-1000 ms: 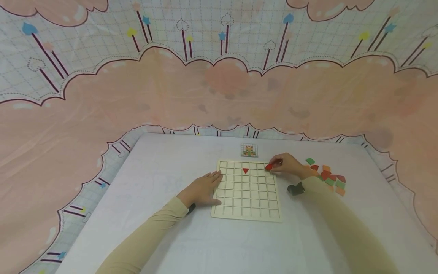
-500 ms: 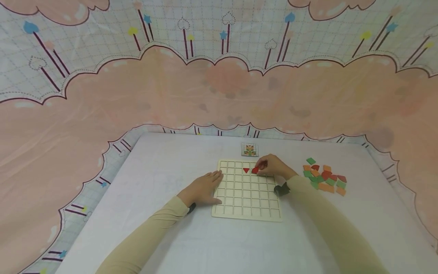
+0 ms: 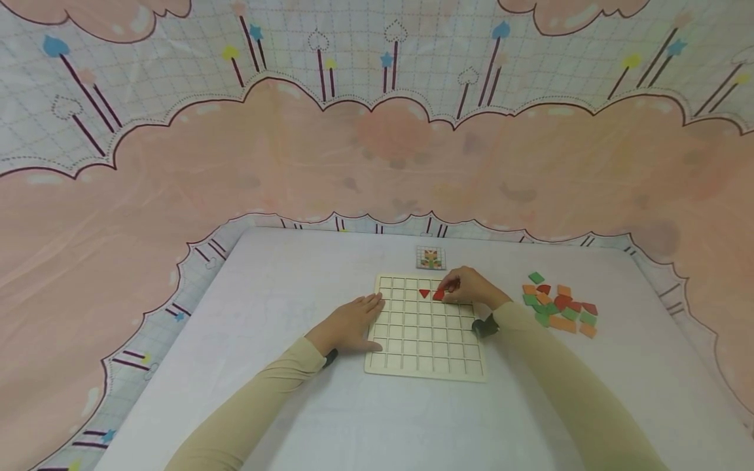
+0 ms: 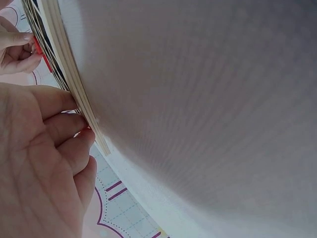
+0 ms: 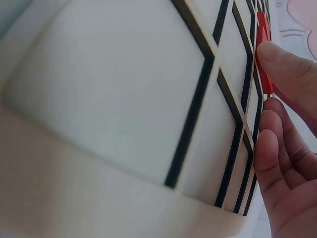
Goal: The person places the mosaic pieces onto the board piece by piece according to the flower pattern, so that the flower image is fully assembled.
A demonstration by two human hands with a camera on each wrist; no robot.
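A pale wooden board [image 3: 430, 333] with a grid of square recesses lies flat on the white table. My right hand [image 3: 471, 286] pinches a red piece [image 3: 438, 296] at a cell near the board's far edge; in the right wrist view the thumb lies against this red piece [image 5: 262, 64]. Just to its left, a red triangle [image 3: 424, 294] sits in the grid. My left hand [image 3: 351, 325] rests on the board's left edge with its fingers spread. Seen from the left wrist, its fingertips touch the board's side [image 4: 74, 74].
Loose red, orange and green pieces [image 3: 562, 322] are scattered on the table to the right of the board. Behind the board lies a small card [image 3: 430, 258] with a coloured pattern on a grid. A patterned cloth [image 3: 377, 170] hangs behind the table [image 3: 277, 275].
My right hand has carried the red piece leftward from the board's right edge to beside the red triangle, where it is now tilted slightly differently. My left hand has stayed in place.
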